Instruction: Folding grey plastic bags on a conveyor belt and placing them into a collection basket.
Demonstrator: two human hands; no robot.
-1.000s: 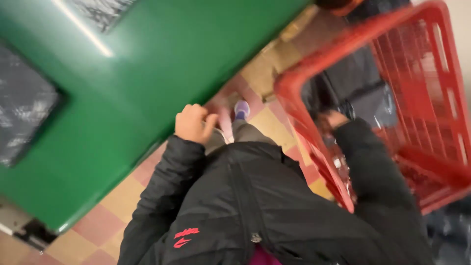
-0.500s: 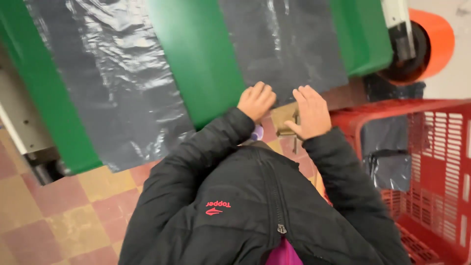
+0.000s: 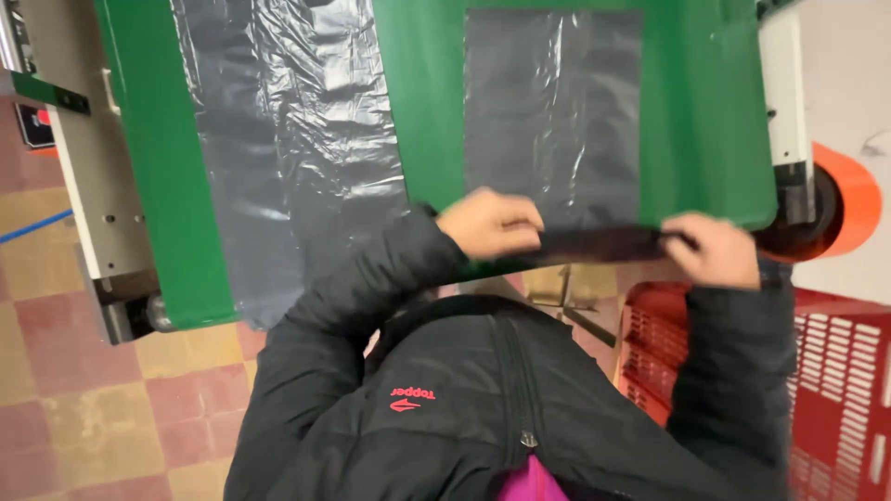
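A green conveyor belt [image 3: 427, 102] carries two thin grey plastic bags. The smaller, smoother bag [image 3: 552, 111] lies just beyond my hands. Its near edge is gathered into a dark strip [image 3: 599, 244] stretched between them. My left hand [image 3: 487, 223] pinches the strip's left end and my right hand [image 3: 710, 249] pinches its right end, both at the belt's near edge. The larger, wrinkled bag [image 3: 278, 139] lies flat to the left, untouched. My black jacket sleeves hide the belt edge beneath my arms.
A red plastic crate [image 3: 835, 371] stands on the floor at lower right, under my right arm. An orange roll [image 3: 849, 199] sits at the machine's right end, and a pale machine frame [image 3: 93, 186] at the left. The floor has red and yellow tiles [image 3: 83, 408].
My right hand left the crate rim and both hands rose to the belt's near edge, then closed on the smaller bag's edge and spread apart. The view swung over the belt.
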